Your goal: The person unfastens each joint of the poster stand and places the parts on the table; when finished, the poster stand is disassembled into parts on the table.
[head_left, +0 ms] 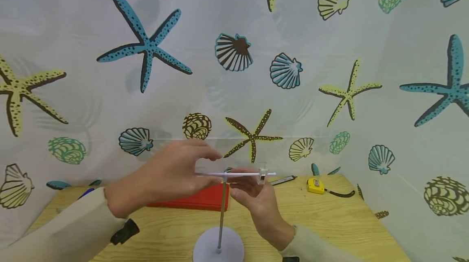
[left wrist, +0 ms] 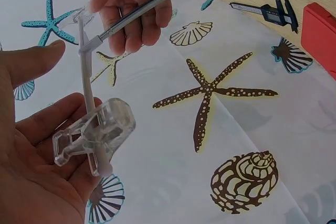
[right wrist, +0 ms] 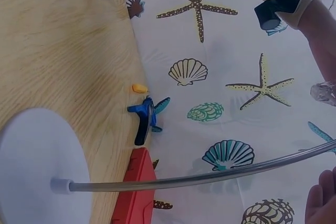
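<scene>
A stand with a round white base (head_left: 209, 249), a metal pole (head_left: 222, 213) and a thin white crossbar (head_left: 242, 175) is between my hands. Around the crossbar's left part is my left hand (head_left: 170, 172), thumb and fingers spread apart. In the left wrist view a clear plastic clip (left wrist: 118, 119) on the bar's near end lies over that hand's fingers. My right hand (head_left: 261, 207) is just below and behind the right part, its fingers loosely bent. Another clear clip (head_left: 262, 176) sits on that end of the bar.
On the wooden table (head_left: 329, 221), a red case (head_left: 183, 201) lies behind the stand. A digital caliper (left wrist: 268, 13) and a yellow tape measure (head_left: 315, 186) with a black strap are farther right. A blue tool (right wrist: 147, 114) lies at the left. Patterned cloth (head_left: 238, 99) hangs behind.
</scene>
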`<state>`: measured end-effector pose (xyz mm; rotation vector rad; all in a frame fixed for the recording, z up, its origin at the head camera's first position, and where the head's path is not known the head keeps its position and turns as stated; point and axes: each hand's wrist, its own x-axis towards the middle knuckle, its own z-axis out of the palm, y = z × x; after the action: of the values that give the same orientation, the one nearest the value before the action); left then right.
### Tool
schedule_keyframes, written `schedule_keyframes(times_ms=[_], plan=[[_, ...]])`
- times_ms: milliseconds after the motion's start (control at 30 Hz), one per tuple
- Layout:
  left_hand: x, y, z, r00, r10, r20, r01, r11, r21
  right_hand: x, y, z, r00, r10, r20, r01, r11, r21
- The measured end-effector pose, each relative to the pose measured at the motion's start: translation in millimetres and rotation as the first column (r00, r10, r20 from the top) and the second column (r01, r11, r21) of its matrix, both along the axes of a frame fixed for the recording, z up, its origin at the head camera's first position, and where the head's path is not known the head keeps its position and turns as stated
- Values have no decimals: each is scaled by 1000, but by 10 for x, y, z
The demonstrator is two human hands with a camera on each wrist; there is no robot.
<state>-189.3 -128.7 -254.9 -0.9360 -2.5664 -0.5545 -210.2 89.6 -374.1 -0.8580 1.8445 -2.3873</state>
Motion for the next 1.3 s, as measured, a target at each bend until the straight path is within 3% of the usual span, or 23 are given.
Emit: schedule_keyframes(times_ms=[167, 333, 600, 833, 967, 1133, 1300], plan=[[-3, 70, 39, 999, -30, 14, 30, 999, -27, -10, -77, 14, 997, 20, 77, -16, 999, -48], [-6, 107, 50, 998, -54, 35, 55, 997, -51, -14, -141, 15, 996, 30, 88, -23, 997, -73], [-11, 153, 45, 999, -55, 2, 55, 995, -82, -3, -204, 41, 993, 29, 112, -22, 998, -66], [-36, 191, 25, 995, -90, -53, 85, 991, -99, 20, -236, 43, 987, 20, 160, -9, 997, -72], [-38, 211, 6, 992, -98, -82, 89, 991, -101, 36, -247, 37, 985, -14, 172, 24, 998, -57], [-16, 224, -1, 994, -79, -75, 69, 989, -131, 54, -268, 28, 984, -72, 166, 80, 996, -44], [2, 219, 24, 992, -98, -73, 84, 981, -174, 60, -286, 24, 982, -107, 152, 111, 994, -17]])
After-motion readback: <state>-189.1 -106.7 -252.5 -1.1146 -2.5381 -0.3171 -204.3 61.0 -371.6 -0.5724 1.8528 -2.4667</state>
